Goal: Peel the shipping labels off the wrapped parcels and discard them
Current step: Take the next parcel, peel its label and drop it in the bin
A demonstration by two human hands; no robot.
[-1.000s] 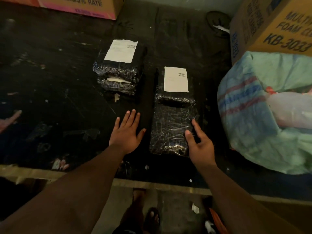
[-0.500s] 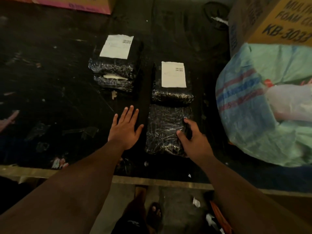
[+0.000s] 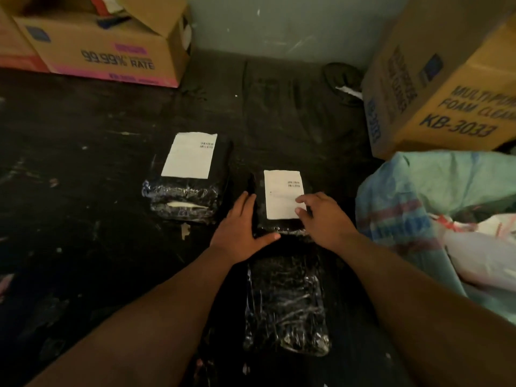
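Observation:
Three black wrapped parcels lie on the dark table. The middle parcel (image 3: 279, 224) carries a white shipping label (image 3: 282, 191). My left hand (image 3: 240, 233) rests flat against its left side, fingers straight and thumb along its near edge. My right hand (image 3: 324, 216) has its fingers bent, and its thumb and forefinger tips meet on the label's right edge. To the left, a stack of parcels (image 3: 184, 202) bears a second white label (image 3: 190, 155). A bare shiny parcel (image 3: 284, 303) with no label on top lies closest to me, between my forearms.
A green and blue woven sack (image 3: 405, 196) holding a white bag (image 3: 480, 247) bulges at the right. Above it stands a "KB-3033" cardboard box (image 3: 435, 93), and another open box (image 3: 111, 51) sits at the back left. Paper scraps dot the table (image 3: 83, 163).
Both hands moved forward from beside the bare near parcel to the labelled middle parcel. My right hand let go of the near parcel's edge and now touches the label.

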